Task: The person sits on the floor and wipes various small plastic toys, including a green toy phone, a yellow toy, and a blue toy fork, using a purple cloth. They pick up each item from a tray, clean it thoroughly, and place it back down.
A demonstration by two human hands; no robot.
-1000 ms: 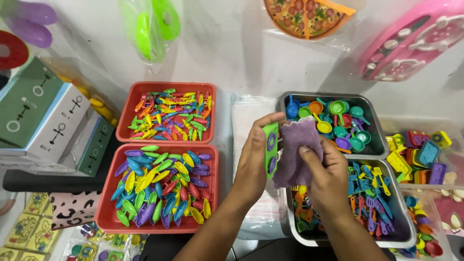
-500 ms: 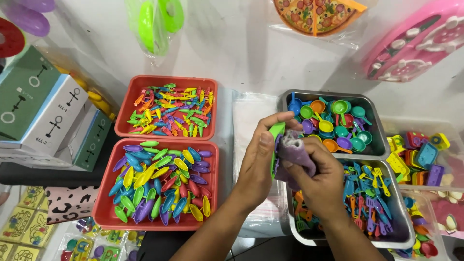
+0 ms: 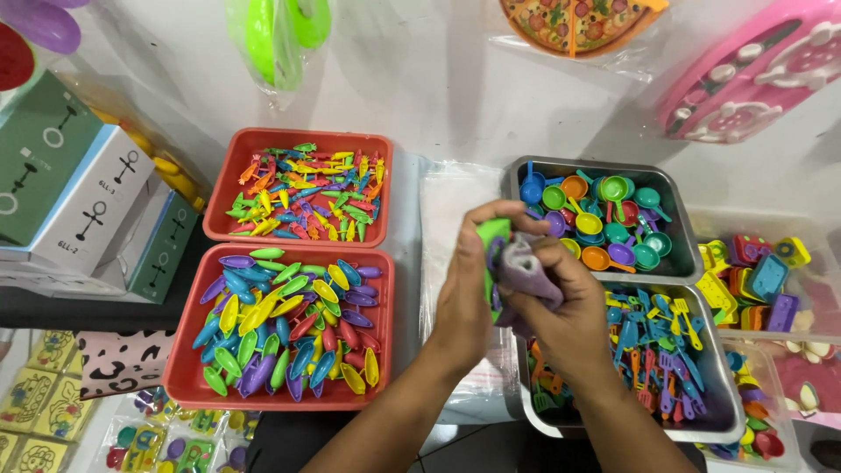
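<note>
A: White worktop point(image 3: 455, 96), four trays. Two red trays point(image 3: 188, 368) left: small bright pieces in one, larger leaf-shaped pieces in the nearer.

B: Hands?

A: Both meet over the clear bags point(image 3: 451, 219), between the trays. Left hand point(image 3: 469, 293) grips a green toy point(image 3: 492, 236); right hand point(image 3: 565, 307) is clenched on a purple cloth point(image 3: 524, 271) pressed against it.

B: Right side?

A: Two metal trays point(image 3: 670, 197): toy pans behind, small utensils in front.

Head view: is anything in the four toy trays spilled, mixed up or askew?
Nothing stands out. The two red trays and two metal trays each hold their own sort of toy. Both hands hold a purple cloth around a green piece.
</note>
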